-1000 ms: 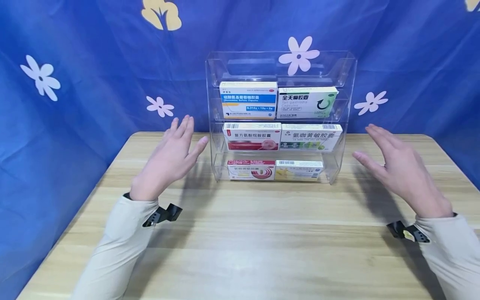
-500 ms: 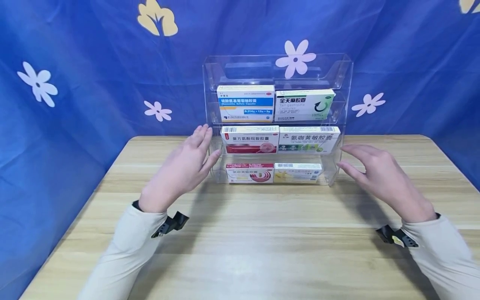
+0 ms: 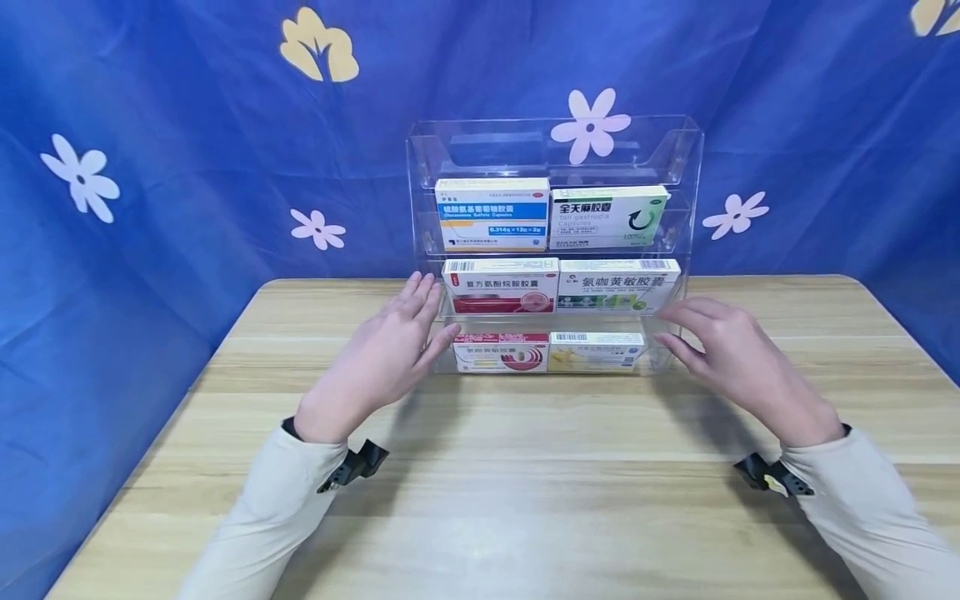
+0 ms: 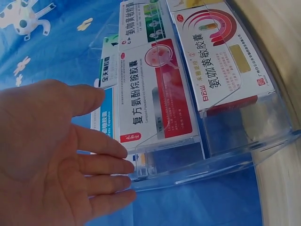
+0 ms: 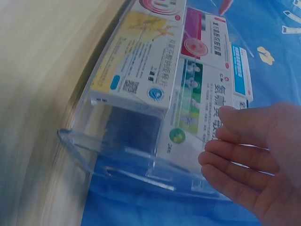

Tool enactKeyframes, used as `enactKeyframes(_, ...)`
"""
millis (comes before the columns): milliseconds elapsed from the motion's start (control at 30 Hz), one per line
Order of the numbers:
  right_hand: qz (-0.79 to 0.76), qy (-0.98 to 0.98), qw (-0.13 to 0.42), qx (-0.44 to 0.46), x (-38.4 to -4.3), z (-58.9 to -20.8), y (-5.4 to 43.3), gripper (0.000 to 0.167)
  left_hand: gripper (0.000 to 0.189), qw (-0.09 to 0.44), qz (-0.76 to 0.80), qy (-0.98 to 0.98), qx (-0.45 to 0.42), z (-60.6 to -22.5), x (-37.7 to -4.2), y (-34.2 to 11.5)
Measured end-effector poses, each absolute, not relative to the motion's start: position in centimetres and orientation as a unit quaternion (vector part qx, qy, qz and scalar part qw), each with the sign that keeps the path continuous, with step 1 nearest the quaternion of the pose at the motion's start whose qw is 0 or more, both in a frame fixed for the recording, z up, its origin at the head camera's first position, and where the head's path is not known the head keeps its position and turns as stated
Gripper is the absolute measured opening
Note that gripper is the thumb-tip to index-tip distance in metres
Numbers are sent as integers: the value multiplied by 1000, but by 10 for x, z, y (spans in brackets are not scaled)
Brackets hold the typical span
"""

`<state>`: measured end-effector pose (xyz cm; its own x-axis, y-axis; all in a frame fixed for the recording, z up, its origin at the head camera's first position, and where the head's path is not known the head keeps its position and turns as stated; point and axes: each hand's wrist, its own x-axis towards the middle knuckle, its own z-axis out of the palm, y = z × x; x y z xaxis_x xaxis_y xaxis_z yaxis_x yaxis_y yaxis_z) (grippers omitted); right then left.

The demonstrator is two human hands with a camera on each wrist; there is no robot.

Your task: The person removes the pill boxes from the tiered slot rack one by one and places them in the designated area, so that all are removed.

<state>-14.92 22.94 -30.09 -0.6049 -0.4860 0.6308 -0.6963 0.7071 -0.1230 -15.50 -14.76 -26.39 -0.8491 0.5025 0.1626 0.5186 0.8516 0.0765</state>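
- Clearly, the transparent rack (image 3: 495, 150) stands upright on the wooden table (image 3: 487, 492), before the blue curtain (image 3: 187, 183), and from my distant place I see it between the two hands.
- Three of its tiers carry boxes, stepped, I think, so that every front can be read: the blue-and-white box (image 3: 492, 215) and the green-edged box (image 3: 607, 218) above, the red-banded box (image 3: 501, 289) and the green-strip box (image 3: 617, 287) in the middle, the red-ringed box (image 3: 501, 355) and the yellow-patterned box (image 3: 596, 355) at the bottom.
- Plastic lips in front seem to prevent these pairs from sliding out.
- At the rack's left side I see the left hand (image 3: 372, 358), fingers almost straight, thumb apart; it has hold of no box.
- At the other side is the right hand (image 3: 738, 367), fingers gently bent, a small gap to the thumb; it also grasps no box.
- Whether fingertips truly press the plastic, I cannot tell.
- In my judgement, the hands take opposite sides because balanced support would keep the rack from turning.
- Relative to the left hand, the rack lies ahead and rightward, with the red-banded box just beside the fingertips; from the right hand, it lies ahead and leftward, the green-strip box nearest.
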Motion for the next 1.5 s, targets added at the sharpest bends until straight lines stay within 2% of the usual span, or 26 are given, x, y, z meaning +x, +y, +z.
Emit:
enactKeyframes(567,167,-884,245,361,-161,-316,206,25,64,86,-61,-950,-295,-278,-156,-146)
enactKeyframes(733,165,-894,227,348,-162,-323,203,27,64,85,-74,-946,-305,-279,-154,-146)
enactKeyframes(1033,148,-920,181,315,-164,-328,198,19,62,77,-83,-949,-294,-276,-159,-148)
enactKeyframes(1500,144,-933,132,303,-164,-323,203,31,63,60,-81,-955,-278,-276,-163,-149)
